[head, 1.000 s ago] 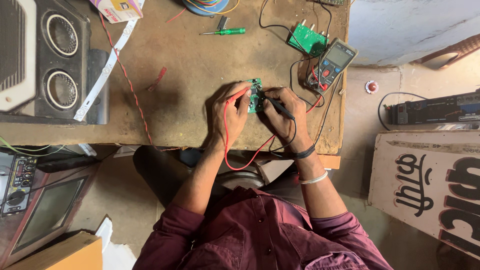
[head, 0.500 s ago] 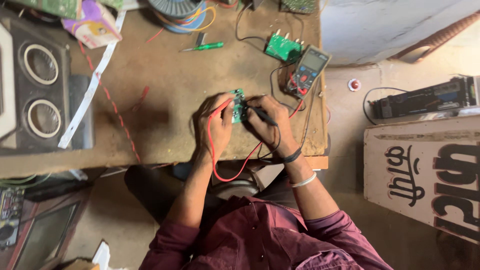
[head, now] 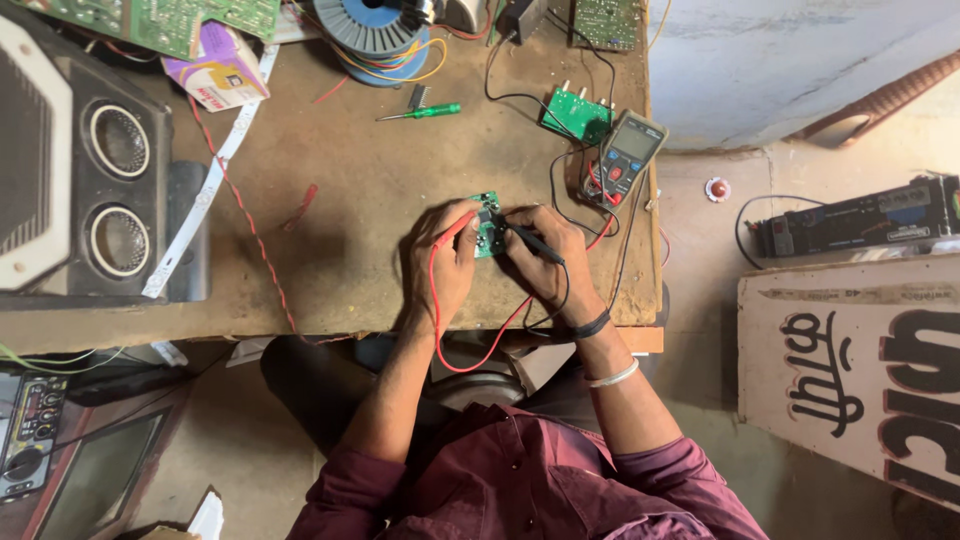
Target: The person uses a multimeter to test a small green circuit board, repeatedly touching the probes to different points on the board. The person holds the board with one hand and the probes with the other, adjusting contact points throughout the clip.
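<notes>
The left hand [head: 440,262] is pinching the red probe [head: 452,230]; the right hand [head: 548,262] is pinching the black probe [head: 532,242]. Both tips are staying pressed on the small green circuit board [head: 487,224], so probing is continuing.

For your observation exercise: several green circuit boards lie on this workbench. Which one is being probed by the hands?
The small green board at mid-bench, between the left hand and right hand, with both probes on it. The other boards lie untouched at the bench's far edge.

Both hands [head: 440,262] [head: 545,255] — probes on circuit board [head: 487,224].
</notes>
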